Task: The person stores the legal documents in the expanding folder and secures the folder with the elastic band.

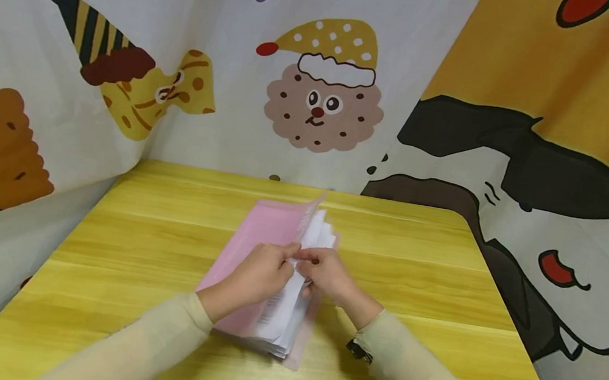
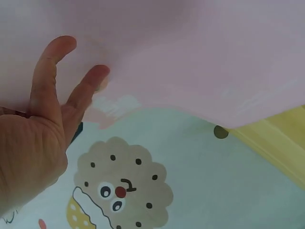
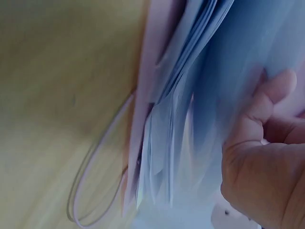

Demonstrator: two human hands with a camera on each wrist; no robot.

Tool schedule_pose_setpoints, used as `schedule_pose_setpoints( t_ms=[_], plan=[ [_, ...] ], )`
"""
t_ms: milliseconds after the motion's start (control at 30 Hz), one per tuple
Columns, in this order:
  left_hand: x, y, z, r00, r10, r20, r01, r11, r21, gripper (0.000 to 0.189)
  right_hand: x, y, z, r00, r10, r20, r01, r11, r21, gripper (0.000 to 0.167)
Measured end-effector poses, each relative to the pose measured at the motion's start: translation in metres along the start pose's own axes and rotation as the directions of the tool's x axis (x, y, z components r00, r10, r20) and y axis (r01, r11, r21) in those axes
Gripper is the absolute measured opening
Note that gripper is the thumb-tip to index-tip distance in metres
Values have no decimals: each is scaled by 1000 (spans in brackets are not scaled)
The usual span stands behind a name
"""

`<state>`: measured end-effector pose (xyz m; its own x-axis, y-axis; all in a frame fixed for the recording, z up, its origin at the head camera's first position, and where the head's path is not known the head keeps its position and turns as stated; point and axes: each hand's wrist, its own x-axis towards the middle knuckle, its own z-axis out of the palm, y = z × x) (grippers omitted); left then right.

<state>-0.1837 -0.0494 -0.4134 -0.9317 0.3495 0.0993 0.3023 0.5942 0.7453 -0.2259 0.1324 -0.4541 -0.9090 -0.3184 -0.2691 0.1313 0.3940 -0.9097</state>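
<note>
A pink folder (image 1: 273, 224) lies on the table with its cover partly raised, and a thick stack of white papers (image 1: 276, 316) shows inside it. My left hand (image 1: 260, 271) holds the raised cover near its free edge; the left wrist view shows its fingers (image 2: 45, 86) against the pink sheet. Close beside it, my right hand (image 1: 329, 275) pinches the papers at their open side. In the right wrist view the right thumb (image 3: 281, 86) rests on a sheet, and its other fingers are partly hidden.
A thin elastic cord (image 3: 78, 191) loops out from the folder's edge over the wooden table (image 1: 412, 274). A cloth printed with cartoon figures (image 1: 323, 112) hangs behind and beside the table. Something dark sits at my right sleeve (image 1: 395, 339).
</note>
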Motion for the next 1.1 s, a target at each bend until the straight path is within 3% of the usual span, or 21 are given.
schedule_pose_setpoints(
  t_ms=[100,200,267,367,433,500,567,633,700,900,1000,1100],
  plan=[
    [3,5,2,999,-3,35,5,999,-44,54,0,2,-12,998,19,-65,-20,1000,-22,32],
    [3,7,4,994,-6,113,12,998,-54,56,0,8,-27,990,43,-131,-46,999,-17,30],
    [2,2,6,987,-4,158,9,1000,-30,59,-2,13,-37,986,58,-155,-59,998,-3,32],
    [-1,-11,6,978,0,209,-21,995,98,64,-5,24,-51,985,68,-160,-68,998,4,37],
    [-3,-22,5,965,-25,260,-33,976,214,66,-9,31,-58,984,82,-158,-82,997,10,40],
    [-4,-31,6,943,-82,323,-25,949,316,69,-12,37,-64,984,97,-148,-96,995,12,43],
    [-7,-39,9,913,-155,377,0,924,381,72,-16,41,-69,983,115,-141,-114,993,17,44],
    [-9,-46,17,896,-200,395,17,907,420,75,-18,43,-72,983,126,-136,-125,992,14,45],
    [-12,-49,26,897,-214,386,28,900,435,77,-19,44,-76,983,127,-130,-128,992,7,46],
    [-11,-43,50,921,-231,315,54,874,483,79,-23,44,-82,982,120,-148,-120,993,9,47],
    [-11,-40,53,925,-245,290,78,870,488,80,-24,44,-84,982,118,-149,-117,993,14,47],
    [-16,-40,48,934,-223,278,76,887,456,80,-25,46,-86,984,111,-142,-110,994,10,48]
  ],
)
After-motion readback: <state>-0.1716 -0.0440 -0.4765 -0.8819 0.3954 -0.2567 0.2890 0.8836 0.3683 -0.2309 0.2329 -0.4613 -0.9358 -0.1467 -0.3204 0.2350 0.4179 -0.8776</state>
